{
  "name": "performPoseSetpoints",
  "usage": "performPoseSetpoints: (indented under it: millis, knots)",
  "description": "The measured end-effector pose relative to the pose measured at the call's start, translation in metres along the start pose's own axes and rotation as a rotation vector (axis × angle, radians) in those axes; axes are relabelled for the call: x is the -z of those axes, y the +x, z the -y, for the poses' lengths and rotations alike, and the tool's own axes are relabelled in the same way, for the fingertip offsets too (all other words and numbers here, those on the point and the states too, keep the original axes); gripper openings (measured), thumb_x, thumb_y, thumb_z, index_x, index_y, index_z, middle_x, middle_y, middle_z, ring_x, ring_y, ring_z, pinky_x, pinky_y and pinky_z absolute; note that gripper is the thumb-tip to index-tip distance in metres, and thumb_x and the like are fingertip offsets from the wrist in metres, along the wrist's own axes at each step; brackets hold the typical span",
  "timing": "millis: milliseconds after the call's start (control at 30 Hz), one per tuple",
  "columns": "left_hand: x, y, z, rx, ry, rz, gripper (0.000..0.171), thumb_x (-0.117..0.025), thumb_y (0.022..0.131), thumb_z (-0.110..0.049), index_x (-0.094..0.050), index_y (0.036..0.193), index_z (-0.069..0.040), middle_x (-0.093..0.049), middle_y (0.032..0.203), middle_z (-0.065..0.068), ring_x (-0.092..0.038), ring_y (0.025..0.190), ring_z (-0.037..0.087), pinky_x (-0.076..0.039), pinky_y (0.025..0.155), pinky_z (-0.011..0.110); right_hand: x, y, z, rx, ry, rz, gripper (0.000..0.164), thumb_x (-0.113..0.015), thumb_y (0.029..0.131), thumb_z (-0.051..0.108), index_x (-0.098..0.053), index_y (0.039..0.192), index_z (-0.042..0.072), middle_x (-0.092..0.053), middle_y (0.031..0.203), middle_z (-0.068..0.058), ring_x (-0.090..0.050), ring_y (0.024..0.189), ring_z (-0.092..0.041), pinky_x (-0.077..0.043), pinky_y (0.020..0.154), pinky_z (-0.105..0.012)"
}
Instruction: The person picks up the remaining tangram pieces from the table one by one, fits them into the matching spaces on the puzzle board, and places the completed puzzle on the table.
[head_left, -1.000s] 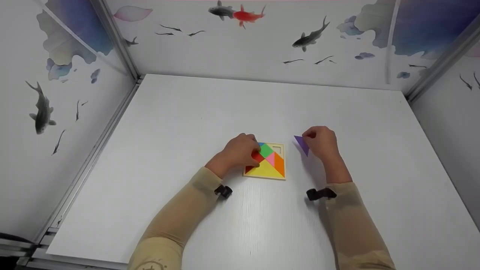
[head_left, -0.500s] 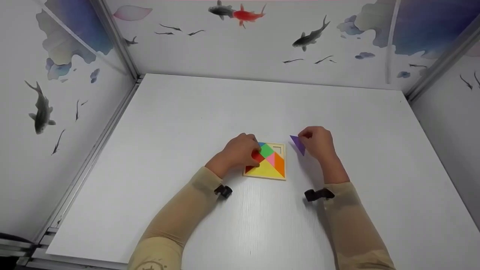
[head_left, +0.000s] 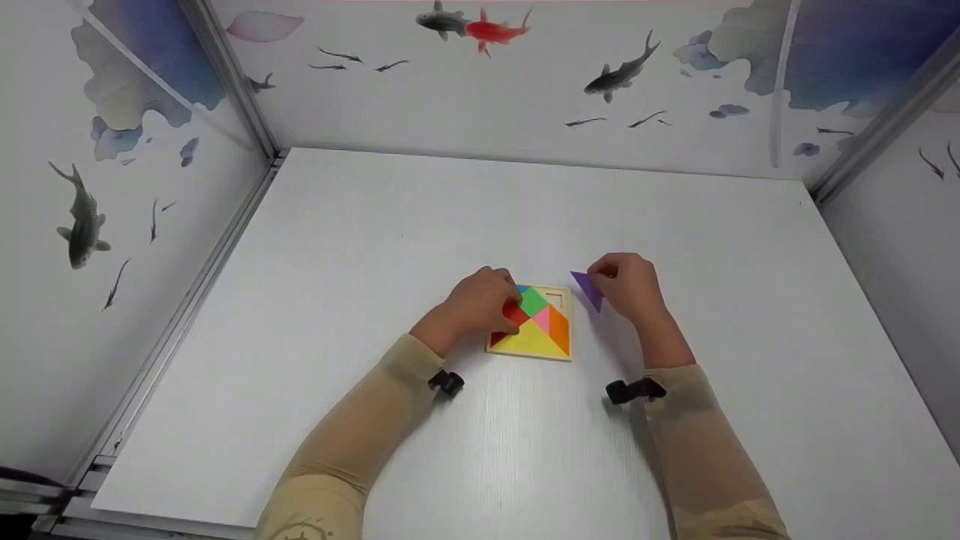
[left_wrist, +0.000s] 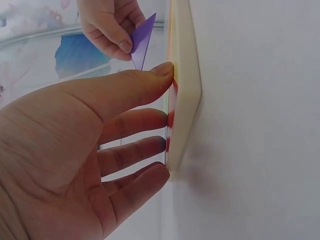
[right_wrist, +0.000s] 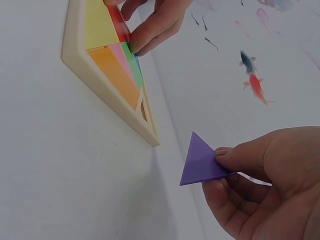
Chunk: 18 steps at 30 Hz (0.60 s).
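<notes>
Bearing a puzzle tray (head_left: 564, 324), white table (head_left: 450, 217) meets fish-painted walls (head_left: 487, 82).

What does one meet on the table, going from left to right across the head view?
Left hand resting on the puzzle, then the wooden puzzle tray with its coloured pieces, then the purple triangle held up beside the tray, then the right hand that pinches it.
</notes>
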<state>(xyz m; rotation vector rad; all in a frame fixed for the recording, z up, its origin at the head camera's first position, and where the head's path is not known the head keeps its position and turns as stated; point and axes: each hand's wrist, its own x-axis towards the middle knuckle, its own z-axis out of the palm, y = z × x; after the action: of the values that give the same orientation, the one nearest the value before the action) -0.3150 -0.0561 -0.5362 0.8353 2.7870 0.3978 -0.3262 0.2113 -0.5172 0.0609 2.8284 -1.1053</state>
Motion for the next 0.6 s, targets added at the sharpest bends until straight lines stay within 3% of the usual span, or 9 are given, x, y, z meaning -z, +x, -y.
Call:
performPoseSetpoints:
  millis: [600]
  knots:
    - [-0.0019, 0.0012, 0.001, 0.002, -0.009, -0.005, 0.043, -0.083, 0.09, -0.04, -0.078, 0.125, -0.016, -0.065, 0.129, 0.006, -0.055, 0.116, 0.024, -0.054, 0.099, 0.037, -0.0062, -0.0008, 0.004, 0.011, 0.027, 0.03, 0.017, -0.064, 0.106, 0.013, -0.076, 0.117, 0.008, -0.071, 0.117, -0.016, -0.064, 0.102, -0.03, -0.059, 0.099, -0.044]
